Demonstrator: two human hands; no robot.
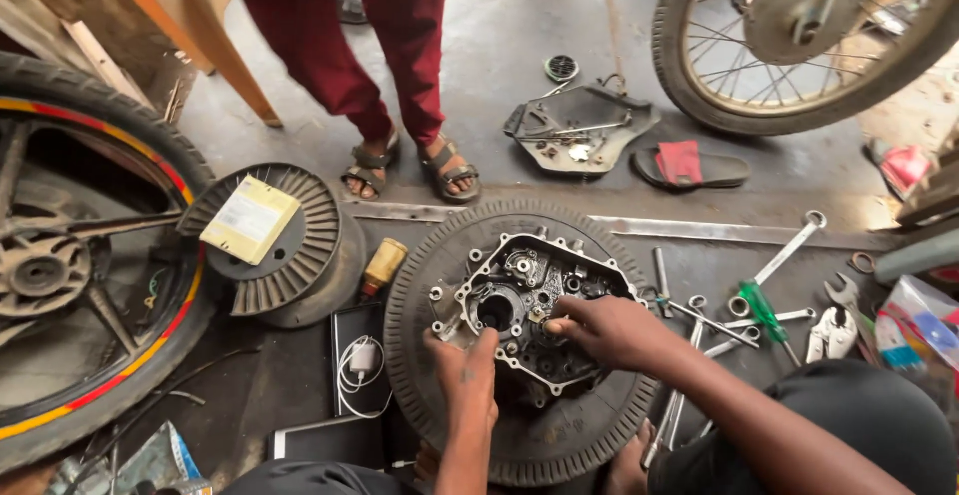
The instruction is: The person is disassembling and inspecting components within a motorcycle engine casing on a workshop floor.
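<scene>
A grey metal engine casing (519,300), open side up, lies on a black tyre (420,355) flat on the floor. My left hand (465,375) rests on the casing's near left edge, fingers against the metal beside the round central hole. My right hand (604,330) reaches in from the right, fingertips pinched on a small part inside the casing. What the fingertips pinch is too small to name.
Spanners (789,250), a green-handled screwdriver (764,310) and pliers (831,333) lie right of the tyre. A finned drum with a yellow box (250,217) and a motorcycle wheel (60,255) are on the left. A person in red trousers and sandals (410,170) stands beyond. Another wheel (789,35) is top right.
</scene>
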